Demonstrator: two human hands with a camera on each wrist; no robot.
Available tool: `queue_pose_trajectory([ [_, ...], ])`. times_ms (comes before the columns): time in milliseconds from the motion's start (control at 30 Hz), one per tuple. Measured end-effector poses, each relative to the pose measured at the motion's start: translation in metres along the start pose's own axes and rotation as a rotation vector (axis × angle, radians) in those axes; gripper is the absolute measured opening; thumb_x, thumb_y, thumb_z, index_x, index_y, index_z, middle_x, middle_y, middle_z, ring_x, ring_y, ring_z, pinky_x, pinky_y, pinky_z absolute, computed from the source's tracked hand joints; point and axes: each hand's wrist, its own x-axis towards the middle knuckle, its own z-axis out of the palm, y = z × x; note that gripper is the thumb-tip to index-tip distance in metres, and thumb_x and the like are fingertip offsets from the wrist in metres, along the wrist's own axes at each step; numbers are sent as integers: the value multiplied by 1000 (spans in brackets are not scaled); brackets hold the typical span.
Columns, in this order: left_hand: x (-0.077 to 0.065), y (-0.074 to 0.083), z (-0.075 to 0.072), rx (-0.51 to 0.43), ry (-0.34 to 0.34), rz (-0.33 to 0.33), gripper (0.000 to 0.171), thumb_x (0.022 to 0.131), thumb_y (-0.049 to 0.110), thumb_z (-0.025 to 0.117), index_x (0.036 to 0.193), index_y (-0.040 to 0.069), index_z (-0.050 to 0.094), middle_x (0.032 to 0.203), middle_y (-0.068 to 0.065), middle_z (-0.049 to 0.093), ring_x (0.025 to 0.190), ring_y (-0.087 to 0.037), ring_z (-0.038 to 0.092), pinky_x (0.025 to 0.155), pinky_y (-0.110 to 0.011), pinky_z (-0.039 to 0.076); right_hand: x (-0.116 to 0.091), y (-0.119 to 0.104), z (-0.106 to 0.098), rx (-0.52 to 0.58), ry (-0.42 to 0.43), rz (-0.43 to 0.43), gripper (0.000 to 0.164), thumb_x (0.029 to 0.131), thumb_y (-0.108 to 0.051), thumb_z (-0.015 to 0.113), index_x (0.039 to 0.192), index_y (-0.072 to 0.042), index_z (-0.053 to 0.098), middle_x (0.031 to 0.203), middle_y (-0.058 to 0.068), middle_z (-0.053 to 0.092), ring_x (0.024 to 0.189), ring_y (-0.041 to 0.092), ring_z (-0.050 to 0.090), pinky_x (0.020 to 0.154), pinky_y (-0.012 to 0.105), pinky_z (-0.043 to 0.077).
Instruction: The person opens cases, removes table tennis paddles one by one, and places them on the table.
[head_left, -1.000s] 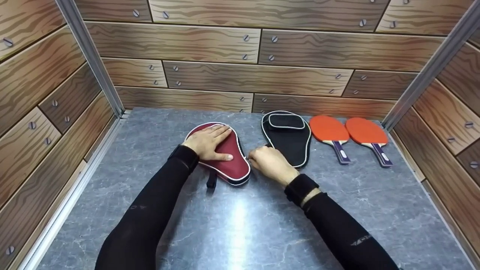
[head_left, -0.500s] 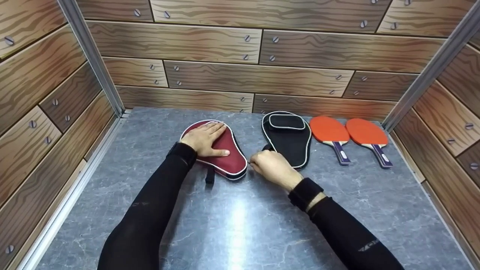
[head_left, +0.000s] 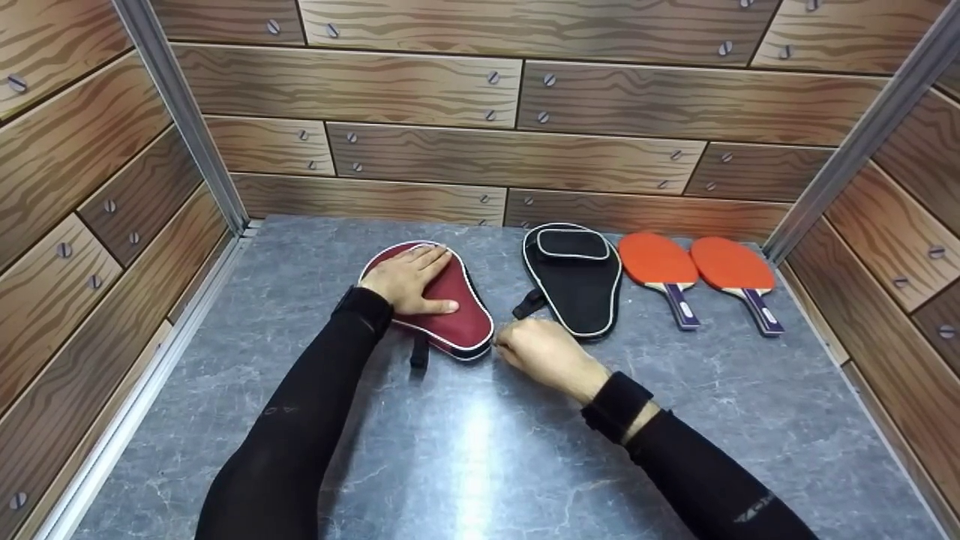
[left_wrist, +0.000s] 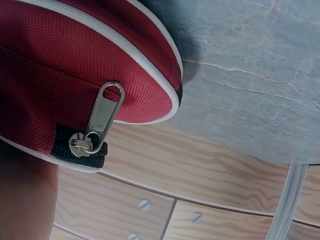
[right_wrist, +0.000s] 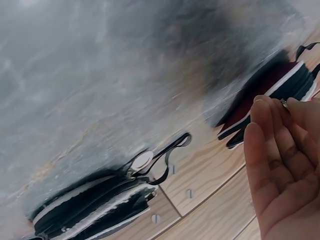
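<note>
A red table tennis paddle case (head_left: 454, 328) with white piping lies on the grey surface, its narrow end toward the front right. My left hand (head_left: 405, 281) rests spread on its top, thumb apart from the fingers. At the narrow end, my right hand (head_left: 551, 356) pinches a small metal zipper pull (right_wrist: 284, 103) between thumb and fingers. The case's side looks partly parted in the right wrist view. Another metal zipper pull (left_wrist: 105, 117) hangs on the red fabric in the left wrist view.
A black paddle case (head_left: 581, 292) with a small pocket and a strap (head_left: 529, 304) lies just beyond the right hand. Two orange paddles with purple handles, the nearer paddle (head_left: 658, 259) and the far-right paddle (head_left: 733, 262), lie right of it. Wood-patterned walls (head_left: 420, 150) enclose the surface.
The red case has shifted slightly left and away with my left hand on it. My right hand has moved a little toward the front, around the case's narrow end, uncovering the black case's strap.
</note>
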Motion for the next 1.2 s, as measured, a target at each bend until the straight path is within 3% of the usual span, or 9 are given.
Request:
queue_pose_trajectory([
  [67, 9, -14, 15, 5, 9, 23, 108, 111, 77, 58, 185, 3, 31, 194, -18, 33, 183, -39, 30, 152, -50, 25, -1, -4, 1, -7, 1, -6, 18, 105, -16, 85, 88, -14, 79, 83, 3, 82, 80, 31, 82, 70, 55, 64],
  [200, 17, -23, 24, 6, -11, 29, 112, 109, 82, 55, 186, 4, 29, 196, -17, 30, 184, -38, 27, 153, -50, 23, -1, -11, 2, -8, 3, -17, 16, 103, -15, 85, 88, -14, 78, 84, 4, 83, 78, 31, 82, 66, 55, 63],
  [267, 16, -21, 23, 23, -18, 20, 110, 110, 81, 55, 186, 5, 29, 196, -17, 30, 184, -38, 27, 152, -50, 24, -1, -14, 3, -3, 3, -28, 15, 104, -14, 84, 89, -14, 78, 86, 5, 84, 79, 31, 83, 65, 54, 64],
  [300, 11, -12, 12, 15, -39, 0, 106, 111, 73, 60, 185, 3, 30, 195, -19, 30, 183, -41, 28, 152, -52, 24, 0, -15, 4, -3, 3, -33, 15, 104, -14, 83, 90, -14, 78, 87, 6, 85, 80, 32, 84, 65, 54, 64],
  [433, 11, -13, 14, 12, -49, -6, 106, 112, 75, 57, 187, 6, 26, 196, -17, 28, 185, -39, 24, 153, -51, 21, 4, -23, 7, 0, -8, -55, 17, 106, -14, 82, 89, -14, 77, 90, 6, 85, 81, 32, 84, 67, 53, 65],
  [567, 22, -33, 35, -14, -2, 19, 117, 107, 92, 48, 187, 9, 27, 196, -15, 31, 185, -36, 25, 153, -48, 21, 9, -33, 9, 9, -26, -60, 18, 108, -16, 81, 90, -13, 79, 90, 5, 85, 82, 31, 83, 68, 53, 66],
  [733, 29, -44, 49, -31, 26, 29, 123, 102, 100, 43, 188, 13, 27, 196, -12, 30, 186, -33, 24, 153, -47, 20, 17, -43, 12, 12, -41, -40, 15, 108, -18, 82, 94, -13, 82, 92, 5, 85, 83, 32, 84, 70, 53, 67],
  [1133, 17, -30, 29, -36, -9, 60, 115, 109, 85, 53, 186, 3, 27, 195, -22, 29, 184, -44, 26, 152, -57, 22, 30, -63, 21, -4, -26, 60, 25, 105, -23, 85, 82, -14, 81, 79, 8, 82, 72, 37, 81, 61, 56, 66],
  [1200, 21, -38, 40, -31, 11, 81, 117, 108, 87, 51, 186, 3, 27, 195, -21, 28, 184, -42, 25, 153, -56, 21, 30, -60, 20, 13, -32, 52, 24, 105, -24, 86, 84, -14, 82, 79, 7, 81, 72, 36, 80, 63, 56, 66],
])
